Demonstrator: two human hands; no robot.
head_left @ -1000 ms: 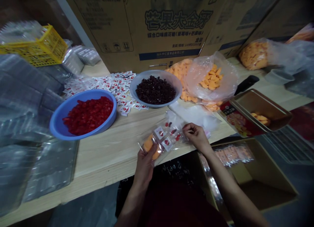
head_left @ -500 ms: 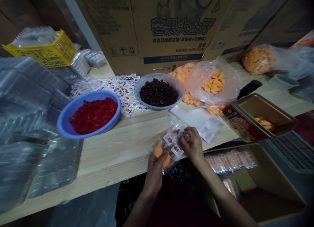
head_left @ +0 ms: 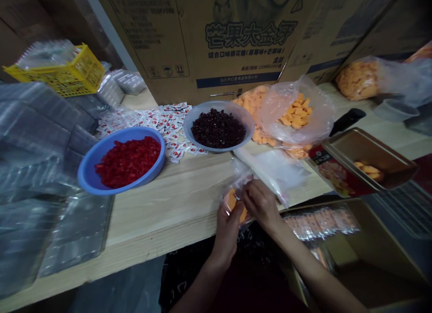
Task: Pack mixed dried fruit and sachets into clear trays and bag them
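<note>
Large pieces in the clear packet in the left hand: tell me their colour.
The large pieces are orange; they show in the head view, the only one.

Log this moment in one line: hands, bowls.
left hand: holding clear packet with orange pieces | right hand: curled at packet, grip unclear | blue bowl: red pieces | pale bowl: dark pieces

The plastic pouch is shining with thin, clear, creased film. The desk is showing smooth, pale wood grain with a low sheen. The blue basin is presenting smooth, satiny plastic, and the bowl is looking like frosted plastic. The yellow basket is displaying moulded plastic lattice. Glossy clear plastic is forming the stacked trays, while the printed carton is looking matt (brown cardboard, by its surface). The tin is gleaming dully inside, like gold-toned metal.
</note>
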